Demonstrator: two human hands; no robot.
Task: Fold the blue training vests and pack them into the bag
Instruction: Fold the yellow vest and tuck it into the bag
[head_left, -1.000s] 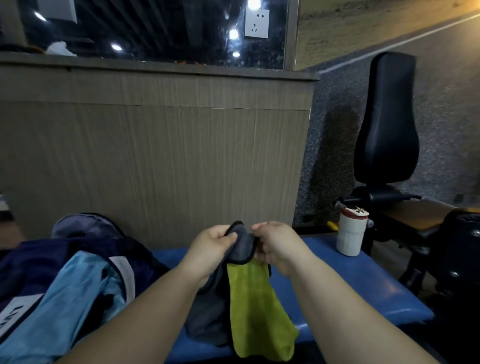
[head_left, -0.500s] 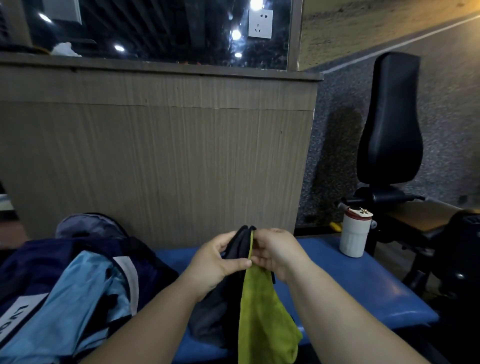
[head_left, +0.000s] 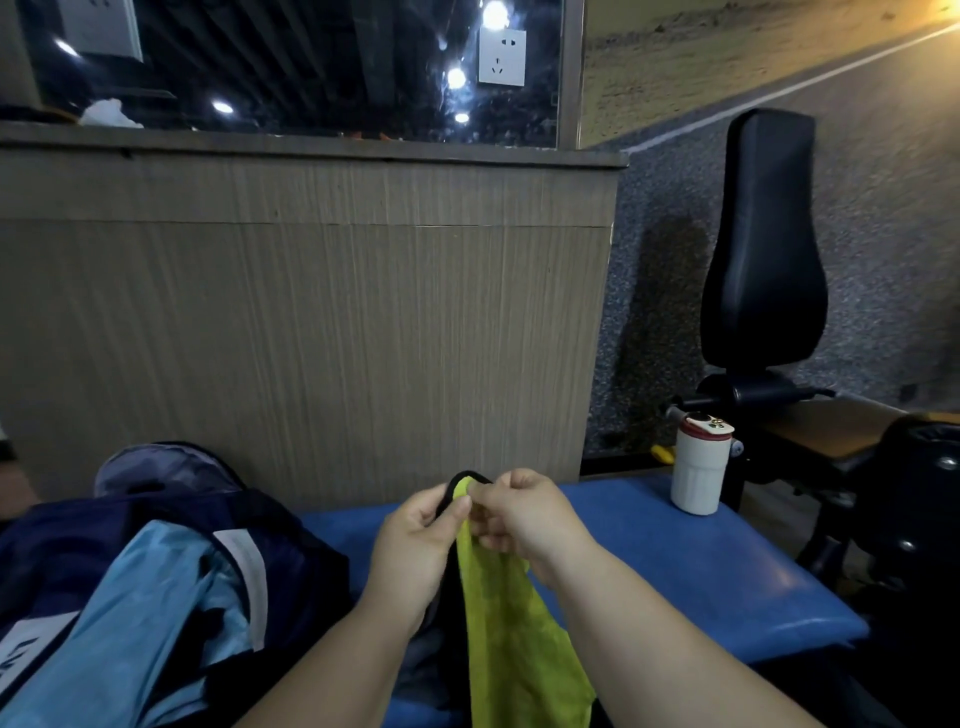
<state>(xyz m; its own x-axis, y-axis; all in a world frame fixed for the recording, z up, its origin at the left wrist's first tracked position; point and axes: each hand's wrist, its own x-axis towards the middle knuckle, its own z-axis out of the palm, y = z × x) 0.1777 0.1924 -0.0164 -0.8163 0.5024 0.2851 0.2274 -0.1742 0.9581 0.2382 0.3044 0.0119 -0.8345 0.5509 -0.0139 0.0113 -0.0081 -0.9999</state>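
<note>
Blue vest (head_left: 156, 613) left of grip, left hand (head_left: 415, 551) and right hand (head_left: 524, 519) pinching yellow cloth (head_left: 509, 639)

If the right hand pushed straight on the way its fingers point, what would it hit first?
The right hand points left, so first the yellow cloth it pinches, then the left hand just beyond. Depth between them is unclear.

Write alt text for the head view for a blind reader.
A left hand and a right hand pinch the top edge of a yellow-green cloth over a blue bench. A light blue vest lies at left; a white bottle stands at right.
</note>
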